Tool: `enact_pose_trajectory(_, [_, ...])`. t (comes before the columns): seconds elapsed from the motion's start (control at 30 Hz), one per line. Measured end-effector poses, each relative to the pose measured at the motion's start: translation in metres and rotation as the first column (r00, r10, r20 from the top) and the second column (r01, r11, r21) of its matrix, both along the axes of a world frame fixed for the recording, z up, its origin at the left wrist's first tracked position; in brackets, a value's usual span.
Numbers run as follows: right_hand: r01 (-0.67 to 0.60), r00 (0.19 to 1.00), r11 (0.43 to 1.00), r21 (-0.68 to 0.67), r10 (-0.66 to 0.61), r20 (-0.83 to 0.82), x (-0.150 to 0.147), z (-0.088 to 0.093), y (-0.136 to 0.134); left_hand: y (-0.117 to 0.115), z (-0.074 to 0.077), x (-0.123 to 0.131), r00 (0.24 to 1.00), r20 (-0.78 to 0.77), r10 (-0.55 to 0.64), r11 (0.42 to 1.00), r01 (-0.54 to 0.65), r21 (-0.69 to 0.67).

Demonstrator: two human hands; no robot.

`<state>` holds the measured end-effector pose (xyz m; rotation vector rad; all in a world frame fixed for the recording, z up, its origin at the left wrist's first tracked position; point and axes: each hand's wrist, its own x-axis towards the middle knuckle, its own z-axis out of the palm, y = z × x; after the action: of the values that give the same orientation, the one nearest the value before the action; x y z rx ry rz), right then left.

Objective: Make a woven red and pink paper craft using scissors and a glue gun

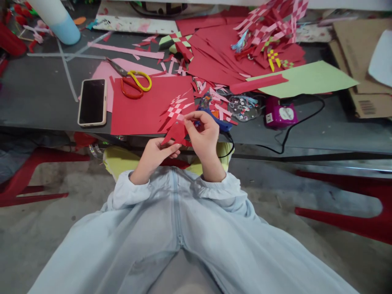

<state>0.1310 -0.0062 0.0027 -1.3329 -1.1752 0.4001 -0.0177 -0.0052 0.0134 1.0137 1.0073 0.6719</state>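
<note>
A red paper fish [177,131] with a woven pink-and-red part and a small eye is held up at the table's front edge. My left hand [157,154] pinches its lower left part between thumb and fingers. On the fish's right side, my right hand [204,132] has its thumb and forefinger pressed to the paper near the eye. Behind the fish lies a large red sheet [131,116]. Beside my right hand is a blue tool [222,122] with a black cable, partly hidden by that hand.
Scissors [134,81] and a phone [92,102] lie to the left. Paper scraps, a bag of small beads [245,108], a purple box [281,114] and a green sheet [309,77] are to the right. Cardboard [355,53] stands far right; red stools flank the person.
</note>
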Motion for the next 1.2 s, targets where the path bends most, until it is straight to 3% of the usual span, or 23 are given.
enact_pose_trajectory(0.4, [-0.068,0.996,0.998,0.012,0.068,-0.065,0.013,0.002,0.003,-0.014,0.004,0.001,0.983,-0.182,0.004,0.993,0.018,0.121])
enact_pose_trajectory(0.6, [-0.115,0.987,0.993,0.006,0.115,-0.112,0.020,0.010,0.007,-0.018,0.000,0.003,0.952,-0.308,-0.003,0.987,0.052,0.153])
enact_pose_trajectory(0.73, [-0.160,0.976,0.987,0.021,0.161,-0.146,0.027,0.016,0.010,-0.025,-0.007,0.004,0.945,-0.323,0.041,0.987,0.012,0.161])
enact_pose_trajectory(0.93, [-0.203,0.965,0.979,0.008,0.202,-0.165,0.030,0.020,0.010,-0.037,-0.011,0.006,0.890,-0.449,0.078,0.983,0.006,0.182])
enact_pose_trajectory(1.2, [-0.227,0.943,0.973,0.031,0.228,-0.242,0.030,0.011,0.010,-0.027,-0.001,0.011,0.808,-0.572,0.142,0.974,-0.010,0.228])
